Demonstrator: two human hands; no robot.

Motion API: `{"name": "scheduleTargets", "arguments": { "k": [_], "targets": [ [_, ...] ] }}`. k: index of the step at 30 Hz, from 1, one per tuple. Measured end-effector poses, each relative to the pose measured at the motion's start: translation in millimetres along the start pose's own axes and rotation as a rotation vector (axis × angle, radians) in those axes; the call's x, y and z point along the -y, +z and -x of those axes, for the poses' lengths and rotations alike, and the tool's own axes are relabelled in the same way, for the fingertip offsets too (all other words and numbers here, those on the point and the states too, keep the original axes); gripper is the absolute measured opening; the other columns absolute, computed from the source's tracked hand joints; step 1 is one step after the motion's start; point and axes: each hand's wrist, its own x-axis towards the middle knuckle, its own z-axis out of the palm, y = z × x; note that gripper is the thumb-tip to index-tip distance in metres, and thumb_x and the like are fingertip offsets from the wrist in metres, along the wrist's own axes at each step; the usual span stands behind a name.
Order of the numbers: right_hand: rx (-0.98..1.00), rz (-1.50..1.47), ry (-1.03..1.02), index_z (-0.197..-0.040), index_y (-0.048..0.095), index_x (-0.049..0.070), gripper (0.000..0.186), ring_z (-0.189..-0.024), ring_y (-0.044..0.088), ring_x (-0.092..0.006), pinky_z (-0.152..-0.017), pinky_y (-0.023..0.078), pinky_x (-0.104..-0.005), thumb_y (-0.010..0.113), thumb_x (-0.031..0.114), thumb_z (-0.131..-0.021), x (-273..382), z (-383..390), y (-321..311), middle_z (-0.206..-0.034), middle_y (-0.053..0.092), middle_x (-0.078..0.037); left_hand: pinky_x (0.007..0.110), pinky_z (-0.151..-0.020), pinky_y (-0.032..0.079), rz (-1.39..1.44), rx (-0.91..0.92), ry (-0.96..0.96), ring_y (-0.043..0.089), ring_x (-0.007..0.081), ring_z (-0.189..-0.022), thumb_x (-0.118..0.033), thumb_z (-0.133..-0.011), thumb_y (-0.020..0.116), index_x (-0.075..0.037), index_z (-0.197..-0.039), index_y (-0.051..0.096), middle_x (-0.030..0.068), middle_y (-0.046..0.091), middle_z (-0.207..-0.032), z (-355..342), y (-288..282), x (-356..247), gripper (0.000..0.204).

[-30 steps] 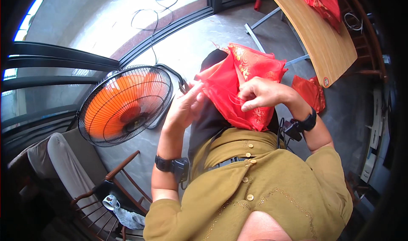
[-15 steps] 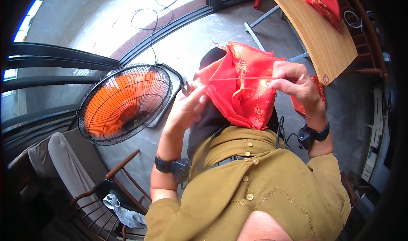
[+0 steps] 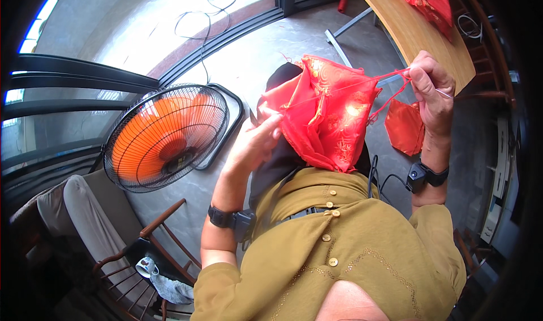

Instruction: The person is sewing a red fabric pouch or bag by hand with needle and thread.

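Red cloth with gold patterns (image 3: 334,123) lies gathered over my lap. My left hand (image 3: 254,142) pinches its left edge between thumb and fingers. Beside those fingers a pointed grey metal blade (image 3: 253,116) sticks up; the rest of that tool is hidden. Out to the right, my right hand (image 3: 432,91) is closed on red thread (image 3: 390,75), which stretches taut to the cloth, with a second strand hanging slack in a loop. A thin pale sliver, perhaps a needle (image 3: 444,93), juts from the right fingers.
An orange floor fan (image 3: 167,140) stands at my left. A wooden table (image 3: 424,43) at the far right bears more red cloth (image 3: 432,4). Another red piece (image 3: 405,127) is beyond my right forearm. A wooden chair (image 3: 153,253) stands at the near left; a red spool (image 3: 342,4) is on the floor.
My right hand has moved right and away from me, drawing the thread out from the cloth. My left hand stays nearly in place at the cloth's edge.
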Motion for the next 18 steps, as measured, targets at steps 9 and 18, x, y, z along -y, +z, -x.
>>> {"name": "scheduleTargets", "arguments": {
  "k": [9,18],
  "targets": [
    [-0.125,0.135,-0.273,-0.081,0.060,0.000,0.013,-0.054,0.031,-0.0010,-0.049,0.024,-0.0183,0.056,0.008,-0.090,16,-23,-13,-0.071,0.048,0.003,0.017,-0.040,0.019,-0.029,0.070,0.044,0.030,0.0005,-0.045,-0.020,-0.088,0.061,-0.009,-0.106,0.057,-0.0083,0.042,-0.061,-6,-8,7,0.022],
    [-0.208,0.173,-0.361,-0.088,0.063,-0.002,0.011,-0.057,0.033,-0.0017,-0.051,0.025,-0.0164,0.056,0.007,-0.089,33,-24,-34,-0.078,0.053,0.002,0.017,-0.052,0.030,-0.154,-0.062,0.229,0.040,0.0008,-0.057,-0.015,-0.089,0.061,-0.004,-0.091,0.065,-0.0071,0.051,-0.067,-10,-4,15,0.012]
  ]
}}
